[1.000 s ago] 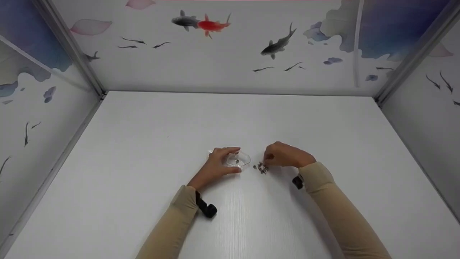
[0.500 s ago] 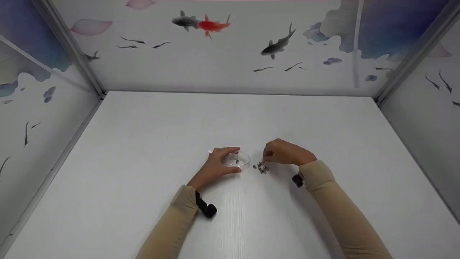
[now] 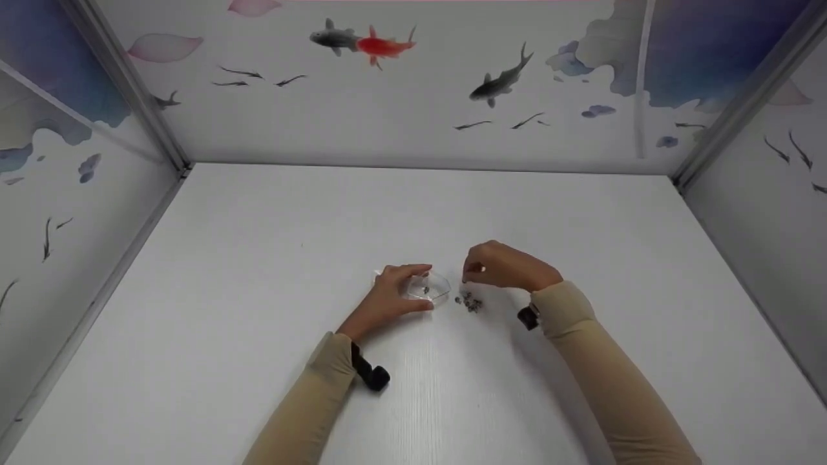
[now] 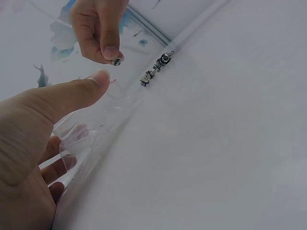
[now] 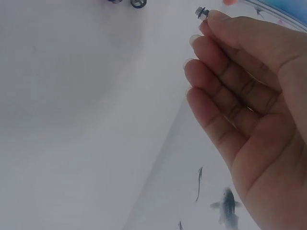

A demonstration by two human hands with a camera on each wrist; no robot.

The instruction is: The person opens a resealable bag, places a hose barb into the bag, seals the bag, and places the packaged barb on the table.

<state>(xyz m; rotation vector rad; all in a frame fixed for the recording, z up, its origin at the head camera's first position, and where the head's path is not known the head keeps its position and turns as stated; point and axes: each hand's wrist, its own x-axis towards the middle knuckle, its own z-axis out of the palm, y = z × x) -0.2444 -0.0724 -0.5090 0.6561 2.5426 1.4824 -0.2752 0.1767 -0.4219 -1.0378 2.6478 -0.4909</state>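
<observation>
A clear plastic bag [image 3: 440, 286] stands with its mouth spread on the white table, a few small pieces inside. My left hand [image 3: 387, 289] holds it between thumb and fingers; the fingers show through the crinkled plastic [image 4: 79, 139] in the left wrist view. Just right of the bag's mouth, my right hand [image 3: 507, 266] pinches a small metal fitting [image 5: 201, 13] with a dark ring, between thumb and index finger. The other right fingers curve loosely. Below that hand lies a little pile of similar metal fittings [image 3: 472, 302], also seen in the left wrist view as fittings [image 4: 163, 60].
The white table [image 3: 271, 213] is bounded by white panels [image 3: 413, 123] printed with fish and blue washes, at the back and both sides. Grey metal posts [image 3: 132, 84] frame the corners. Both wrists carry black camera mounts [image 3: 371, 371].
My right hand has risen from the pile and moved left toward the bag, a fitting between its fingertips. My left hand and the bag have stayed in place.
</observation>
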